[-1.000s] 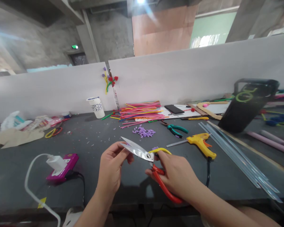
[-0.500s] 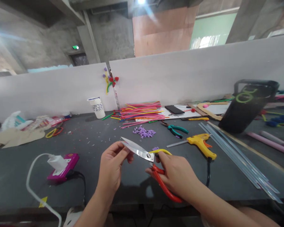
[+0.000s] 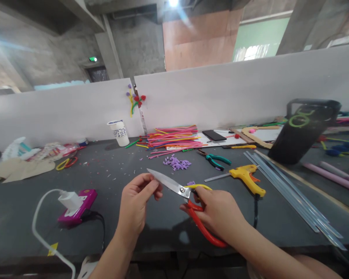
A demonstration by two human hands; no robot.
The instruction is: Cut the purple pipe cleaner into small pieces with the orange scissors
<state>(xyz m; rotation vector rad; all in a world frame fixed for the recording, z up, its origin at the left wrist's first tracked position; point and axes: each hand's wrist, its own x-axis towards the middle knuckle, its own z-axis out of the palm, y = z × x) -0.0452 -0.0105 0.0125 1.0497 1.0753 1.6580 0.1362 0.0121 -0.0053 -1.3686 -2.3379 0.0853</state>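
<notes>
Your right hand (image 3: pixel 219 209) grips one scissors (image 3: pixel 169 183) | left hand (image 3: pixel 135 205), their 9 o'clock, pinched, contents hidden | one glue gun (image 3: pixel 247 177), 3 o'clock

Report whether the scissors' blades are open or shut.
Shut, or very nearly: on the scissors in the right hand, the blades overlap as one pointed shape.

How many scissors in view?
2. One pair of scissors in the right hand; a second pair on the table, toward the left, not fully visible. Others may be hidden.

The scissors (image 3: pixel 182 190) are left of the glue gun (image 3: pixel 246 175).
</notes>
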